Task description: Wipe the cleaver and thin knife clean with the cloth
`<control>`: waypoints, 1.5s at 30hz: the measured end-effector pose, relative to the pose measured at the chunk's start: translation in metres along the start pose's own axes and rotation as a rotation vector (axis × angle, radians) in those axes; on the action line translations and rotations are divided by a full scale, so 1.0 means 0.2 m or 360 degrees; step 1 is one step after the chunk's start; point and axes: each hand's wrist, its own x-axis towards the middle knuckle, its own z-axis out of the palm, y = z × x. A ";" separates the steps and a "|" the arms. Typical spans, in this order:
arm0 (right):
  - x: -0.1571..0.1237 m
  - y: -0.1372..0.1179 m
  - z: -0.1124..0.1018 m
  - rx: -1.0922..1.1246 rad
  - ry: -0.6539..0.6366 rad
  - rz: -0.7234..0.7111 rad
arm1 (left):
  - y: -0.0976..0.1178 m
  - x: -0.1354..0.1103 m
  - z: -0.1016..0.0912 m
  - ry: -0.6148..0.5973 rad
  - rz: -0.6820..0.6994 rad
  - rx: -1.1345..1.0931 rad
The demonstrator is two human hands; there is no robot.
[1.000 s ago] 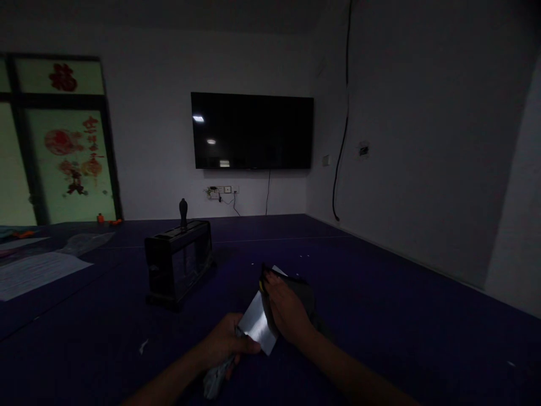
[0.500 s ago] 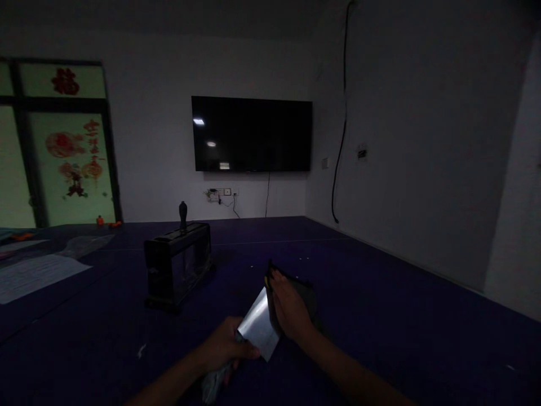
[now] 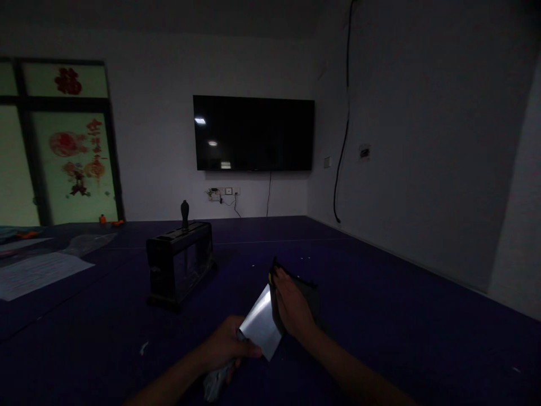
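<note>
My left hand (image 3: 230, 344) is closed around the lower left end of a shiny, flat metal plate (image 3: 262, 327), its thumb lying across the near face. Below that hand hangs a crumpled greyish piece (image 3: 216, 382), too dark to name. My right hand (image 3: 293, 304) presses on a dark cloth-like piece (image 3: 311, 296) with a small yellow spot, fingers together and thumb hidden. The dark piece meets the plate's right edge and covers part of it. Left of the hands stands a black frame-like box (image 3: 180, 262) with clear sides and a dark knob handle on top.
A purple surface (image 3: 380, 338) spreads around the hands, with small white scraps on it. Papers (image 3: 42, 273) and clear plastic (image 3: 91, 242) lie at left, small orange items (image 3: 110, 221) farther back. A television (image 3: 253, 134) and a hanging black cable (image 3: 343, 146) are on the walls.
The whole view has shifted slightly. Both hands keep their hold on the plate and the dark piece, with hardly any movement between them.
</note>
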 end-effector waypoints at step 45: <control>-0.03 -0.24 -0.17 0.0325 -0.0231 -0.1090 | -0.06 0.05 0.03 0.0799 0.0221 -0.0558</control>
